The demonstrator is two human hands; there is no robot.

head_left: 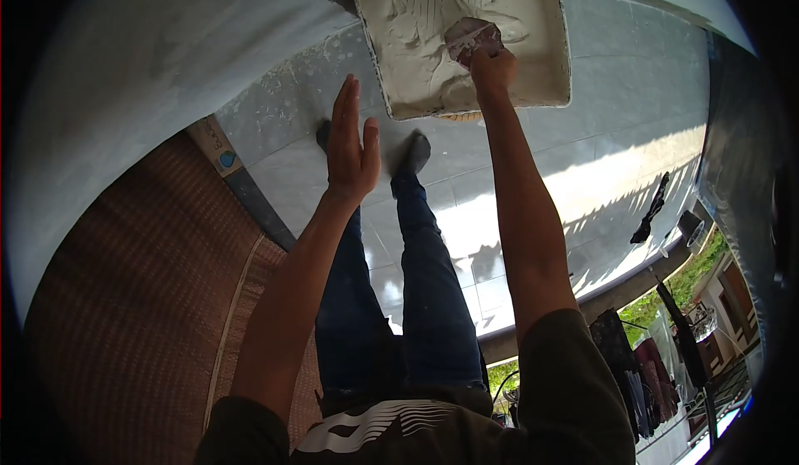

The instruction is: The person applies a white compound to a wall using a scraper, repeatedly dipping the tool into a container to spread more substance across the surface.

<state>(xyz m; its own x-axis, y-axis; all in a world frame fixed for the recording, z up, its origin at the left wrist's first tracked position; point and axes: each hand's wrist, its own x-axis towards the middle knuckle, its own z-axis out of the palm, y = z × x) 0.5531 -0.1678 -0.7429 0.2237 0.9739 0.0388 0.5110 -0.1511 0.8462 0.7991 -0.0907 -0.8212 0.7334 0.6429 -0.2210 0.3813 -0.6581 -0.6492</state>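
A rectangular tray point(563, 65) at the top centre holds a thick off-white paste point(420, 57). My right hand point(494, 69) is over the tray, its fingers closed round the edge of a dark, roughly round piece point(468, 39) smeared with paste. That piece rests on or just above the paste; the exact contact cannot be told. My left hand point(353, 144) is raised to the left of the tray, above my feet, with the fingers stretched out and the thumb apart. Nothing is in it.
Grey tiled floor point(466, 165) lies under the tray, with sunlight across it. A brown woven covering point(158, 290) is at the left. A dark item point(651, 208) lies on the floor at the right. Clothes point(657, 373) hang at the lower right.
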